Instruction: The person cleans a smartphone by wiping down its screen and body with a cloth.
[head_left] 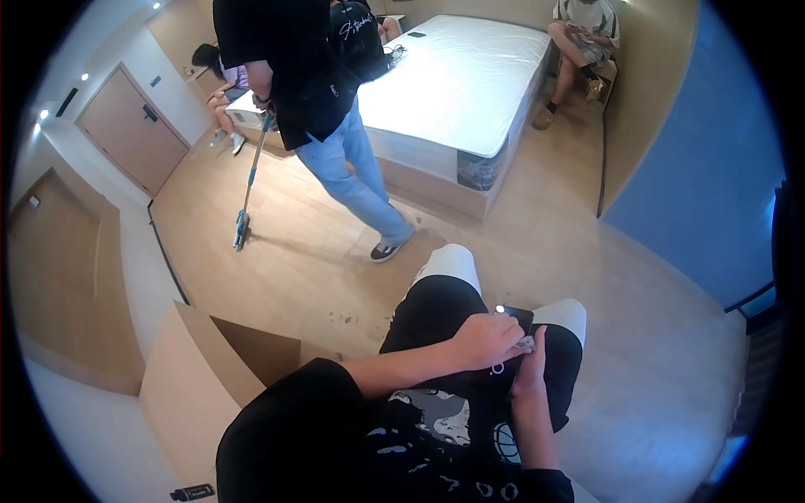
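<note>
I sit with both hands together above my lap. My left hand (486, 342) is closed, its fingertips pinching a small grey-white piece (526, 343) whose kind I cannot make out. My right hand (530, 367) is closed around the near end of a dark, flat, phone-like device (521, 318), with the thumb up along its side. A bright light spot shows at the device's far left corner. The left fingers hide part of it, and the right fingers are mostly hidden underneath.
Ahead, a person (293, 75) stands with a blue-handled mop (251, 180). A plastic-wrapped mattress (470, 75) lies on a wooden bed base (432, 186). Other people sit around the bed. An open-topped box-like piece (193, 360) stands at my left, near a small black item (193, 493).
</note>
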A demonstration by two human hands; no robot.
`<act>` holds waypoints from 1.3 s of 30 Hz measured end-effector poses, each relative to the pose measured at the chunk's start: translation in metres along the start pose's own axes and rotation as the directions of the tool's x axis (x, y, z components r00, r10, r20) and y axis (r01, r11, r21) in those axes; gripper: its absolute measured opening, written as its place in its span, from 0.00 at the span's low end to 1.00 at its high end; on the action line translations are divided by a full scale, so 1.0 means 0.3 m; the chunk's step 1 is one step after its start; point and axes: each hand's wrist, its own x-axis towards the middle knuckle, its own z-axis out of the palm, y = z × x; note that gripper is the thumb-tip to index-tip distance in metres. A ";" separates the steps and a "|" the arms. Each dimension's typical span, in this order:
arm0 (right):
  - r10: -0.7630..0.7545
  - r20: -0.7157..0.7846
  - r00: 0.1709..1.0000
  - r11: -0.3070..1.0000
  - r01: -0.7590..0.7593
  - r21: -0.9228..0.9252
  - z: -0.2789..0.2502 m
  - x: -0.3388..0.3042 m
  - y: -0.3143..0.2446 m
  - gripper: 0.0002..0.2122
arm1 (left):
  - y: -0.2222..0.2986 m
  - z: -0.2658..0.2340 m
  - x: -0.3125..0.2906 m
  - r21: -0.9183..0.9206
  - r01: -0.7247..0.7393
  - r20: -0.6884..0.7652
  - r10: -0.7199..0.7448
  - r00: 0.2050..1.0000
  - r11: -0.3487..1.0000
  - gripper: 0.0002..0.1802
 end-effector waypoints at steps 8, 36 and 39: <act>0.146 0.266 0.953 0.989 -0.150 -0.003 0.001 -0.059 0.019 0.43 | -0.011 -0.048 0.086 0.044 0.223 -0.064 -0.220 0.973 0.974 0.16; 0.133 0.362 0.923 0.991 -0.130 -0.035 -0.145 0.116 0.016 0.40 | -0.079 0.085 0.084 -0.056 0.416 -0.104 -0.420 0.902 0.908 0.16; 0.077 0.082 0.994 0.997 -0.079 0.013 -0.198 0.194 0.063 0.39 | -0.078 0.175 0.085 -0.050 0.337 -0.078 -0.340 0.937 0.940 0.15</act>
